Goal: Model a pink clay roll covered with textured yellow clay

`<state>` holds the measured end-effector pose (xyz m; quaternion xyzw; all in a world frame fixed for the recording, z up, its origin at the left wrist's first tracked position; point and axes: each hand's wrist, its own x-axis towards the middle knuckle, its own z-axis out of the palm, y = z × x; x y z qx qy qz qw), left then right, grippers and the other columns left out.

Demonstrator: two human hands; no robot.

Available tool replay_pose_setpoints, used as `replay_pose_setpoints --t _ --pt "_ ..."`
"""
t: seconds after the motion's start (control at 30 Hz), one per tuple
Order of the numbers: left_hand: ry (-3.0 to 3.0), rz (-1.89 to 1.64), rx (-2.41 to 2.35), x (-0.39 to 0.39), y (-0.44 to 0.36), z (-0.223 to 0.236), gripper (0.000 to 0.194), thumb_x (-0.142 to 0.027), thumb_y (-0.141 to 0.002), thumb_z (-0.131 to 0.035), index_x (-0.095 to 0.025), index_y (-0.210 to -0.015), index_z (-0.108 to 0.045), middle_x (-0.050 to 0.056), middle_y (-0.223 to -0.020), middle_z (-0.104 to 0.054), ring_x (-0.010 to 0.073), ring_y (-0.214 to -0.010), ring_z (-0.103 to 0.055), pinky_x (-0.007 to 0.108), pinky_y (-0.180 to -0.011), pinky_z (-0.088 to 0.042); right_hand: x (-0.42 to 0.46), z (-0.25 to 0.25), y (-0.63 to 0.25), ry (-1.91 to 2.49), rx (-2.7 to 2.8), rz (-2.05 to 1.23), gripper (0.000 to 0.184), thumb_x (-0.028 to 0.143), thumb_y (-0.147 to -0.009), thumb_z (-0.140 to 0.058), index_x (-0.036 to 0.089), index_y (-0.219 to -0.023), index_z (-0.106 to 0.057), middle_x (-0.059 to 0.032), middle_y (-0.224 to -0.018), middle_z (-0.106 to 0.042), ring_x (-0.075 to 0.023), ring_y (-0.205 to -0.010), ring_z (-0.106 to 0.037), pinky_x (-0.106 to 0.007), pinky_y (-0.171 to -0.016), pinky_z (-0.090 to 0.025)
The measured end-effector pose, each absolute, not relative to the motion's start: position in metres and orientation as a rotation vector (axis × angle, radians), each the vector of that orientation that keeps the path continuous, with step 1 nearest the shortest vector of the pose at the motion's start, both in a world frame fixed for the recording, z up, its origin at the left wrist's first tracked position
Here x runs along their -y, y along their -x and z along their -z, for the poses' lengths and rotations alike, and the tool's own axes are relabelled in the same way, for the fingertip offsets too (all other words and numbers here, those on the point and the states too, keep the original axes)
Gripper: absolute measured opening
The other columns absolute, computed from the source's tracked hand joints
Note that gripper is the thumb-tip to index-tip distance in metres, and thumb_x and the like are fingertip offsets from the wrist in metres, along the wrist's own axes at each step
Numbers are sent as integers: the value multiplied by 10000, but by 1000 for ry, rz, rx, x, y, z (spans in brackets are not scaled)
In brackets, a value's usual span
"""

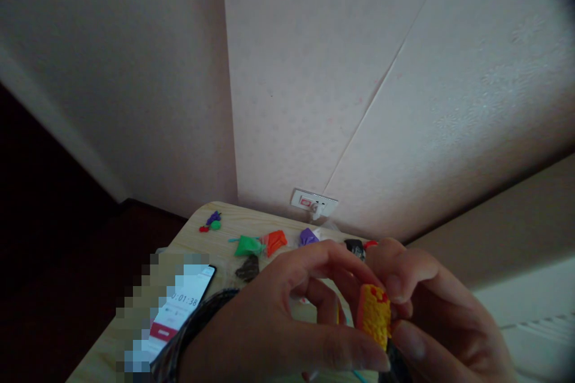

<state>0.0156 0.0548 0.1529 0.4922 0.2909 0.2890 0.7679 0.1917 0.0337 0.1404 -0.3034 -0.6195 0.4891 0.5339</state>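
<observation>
I'm remotely watching left hand and right hand pinch the yellow piece between them (likely light, soft clay, easily dented); I'd hold its sides, barely squeezing.

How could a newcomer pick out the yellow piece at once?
Find the pale table below the wall socket. Over it, the left hand and right hand meet at the yellow piece. Its bumpy face, red-flecked near the top, sets it apart from the plain green packet and orange packet.
</observation>
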Motion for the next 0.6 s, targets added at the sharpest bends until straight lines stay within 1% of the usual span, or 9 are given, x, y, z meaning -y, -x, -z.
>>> replay_pose_setpoints --t 0.13,0.23,0.3,0.4,0.5,0.53,0.6 --pt "-1087 -645 -633 -55 -16 -154 300 -256 -670 -810 -203 -901 -626 -31 -747 -597 64 -573 -470 120 -457 -396 -32 -140 -192 723 1488 -1137 69 355 -876 -629 313 -929 -644 17 -750 -489 -140 -657 -537 -229 -560 -502" --pt "-1094 -662 -643 -54 -16 -154 284 -225 -667 -801 -204 -890 -626 -26 -798 -615 61 -581 -451 127 -476 -402 -31 -139 -191 730 1495 -1137 63 345 -876 -641 316 -932 -641 24 -747 -473 -132 -650 -530 -222 -557 -494" --pt "-1100 -660 -646 -54 -15 -154 291 -235 -673 -800 -206 -901 -621 -21 -807 -623 59 -572 -449 129 -473 -403 -31 -140 -191 732 1496 -1126 56 342 -886 -632 316 -935 -643 25 -747 -477 -131 -663 -537 -217 -573 -502" --pt "-1094 -651 -643 -55 -15 -155 305 -244 -672 -808 -205 -908 -618 -30 -760 -598 58 -560 -448 114 -444 -394 -33 -140 -191 747 1496 -1093 64 340 -874 -648 312 -931 -648 20 -755 -489 -134 -671 -541 -219 -588 -510" --pt "-1056 -639 -582 -58 -16 -154 301 -217 -680 -805 -199 -914 -616 -34 -766 -588 48 -538 -452 93 -398 -407 -35 -139 -192 763 1519 -1054 69 320 -867 -656 309 -936 -658 11 -759 -507 -137 -668 -549 -223 -586 -513" --pt "-1028 -634 -530 -59 -17 -153 294 -229 -695 -800 -195 -922 -616 -33 -774 -596 41 -515 -450 91 -380 -404 -35 -139 -193 753 1525 -1045 81 339 -874 -646 307 -946 -662 6 -767 -519 -142 -675 -556 -229 -588 -515" --pt "-944 -667 -401 -60 -19 -150 294 -296 -724 -792 -183 -934 -621 -39 -753 -610 13 -433 -413 91 -344 -356 -33 -137 -192 739 1506 -1057 155 409 -889 -616 305 -994 -660 -1 -772 -532 -153 -691 -569 -252 -604 -521"
